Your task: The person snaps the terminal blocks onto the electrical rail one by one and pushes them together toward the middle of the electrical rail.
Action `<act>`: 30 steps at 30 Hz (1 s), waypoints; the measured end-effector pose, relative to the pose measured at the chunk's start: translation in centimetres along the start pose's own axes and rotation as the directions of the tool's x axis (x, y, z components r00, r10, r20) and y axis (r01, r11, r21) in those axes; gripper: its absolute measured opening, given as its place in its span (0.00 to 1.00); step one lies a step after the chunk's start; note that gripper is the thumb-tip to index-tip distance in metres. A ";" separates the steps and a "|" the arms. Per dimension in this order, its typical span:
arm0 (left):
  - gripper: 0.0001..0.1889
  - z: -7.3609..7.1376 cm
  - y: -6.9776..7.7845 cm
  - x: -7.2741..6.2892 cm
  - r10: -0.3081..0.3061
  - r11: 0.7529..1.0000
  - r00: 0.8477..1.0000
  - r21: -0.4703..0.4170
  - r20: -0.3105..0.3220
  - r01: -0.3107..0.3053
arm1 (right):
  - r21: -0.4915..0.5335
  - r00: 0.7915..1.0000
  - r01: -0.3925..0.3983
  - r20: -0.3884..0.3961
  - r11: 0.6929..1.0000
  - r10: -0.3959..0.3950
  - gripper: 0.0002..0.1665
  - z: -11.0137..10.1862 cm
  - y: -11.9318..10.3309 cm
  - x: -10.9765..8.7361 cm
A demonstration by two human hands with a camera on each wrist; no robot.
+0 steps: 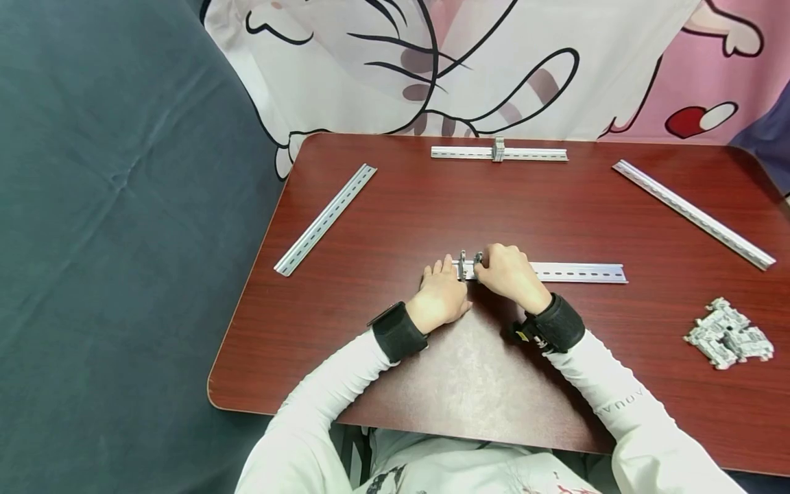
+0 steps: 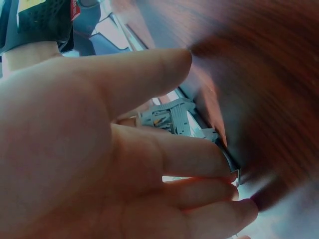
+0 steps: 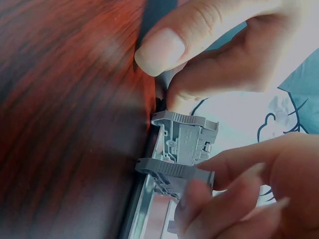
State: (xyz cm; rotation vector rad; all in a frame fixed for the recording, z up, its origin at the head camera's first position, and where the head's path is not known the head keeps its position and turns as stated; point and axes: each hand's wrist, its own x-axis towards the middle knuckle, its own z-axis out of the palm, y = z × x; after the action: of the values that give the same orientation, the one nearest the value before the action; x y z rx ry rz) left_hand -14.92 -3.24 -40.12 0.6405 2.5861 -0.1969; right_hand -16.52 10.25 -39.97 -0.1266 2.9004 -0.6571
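A slotted metal DIN rail (image 1: pixel 583 273) lies crosswise near the middle of the table. Two grey terminal blocks stand close together at its left part: a left block (image 3: pixel 189 137) and a right block (image 3: pixel 167 172). My left hand (image 1: pixel 439 298) rests at the rail's left end, fingers extended, beside the left block; in the left wrist view its thumb (image 2: pixel 144 74) stands apart from the fingers. With curled fingers, my right hand (image 1: pixel 509 271) pinches the right block from its right side. Its palm covers part of the rail in the head view.
Another rail (image 1: pixel 327 218) lies slanted at the left, and one (image 1: pixel 694 214) at the right. At the back edge is a rail (image 1: pixel 457 152) carrying a grey block (image 1: pixel 498 149). A pile of grey terminal blocks (image 1: pixel 722 336) sits at the right.
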 end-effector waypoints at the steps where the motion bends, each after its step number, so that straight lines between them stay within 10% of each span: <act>1: 0.27 0.0 0.0 0.0 0.001 1.000 1.000 -0.002 0.000 -0.001 | -0.005 1.000 -0.002 0.009 1.000 0.002 0.17 0.0 0.0 0.1; 30: 0.28 -0.1 0.3 0.1 -0.014 1.000 1.000 -0.004 0.009 0.014 | -0.062 0.970 0.024 0.243 0.998 -0.008 0.18 0.0 0.3 1.6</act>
State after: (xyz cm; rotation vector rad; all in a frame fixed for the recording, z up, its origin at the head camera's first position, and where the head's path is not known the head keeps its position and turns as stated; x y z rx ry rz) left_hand -14.91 -2.94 -40.12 0.6192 2.5821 -0.1984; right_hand -18.14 10.31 -40.33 -0.2217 2.6876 -0.5113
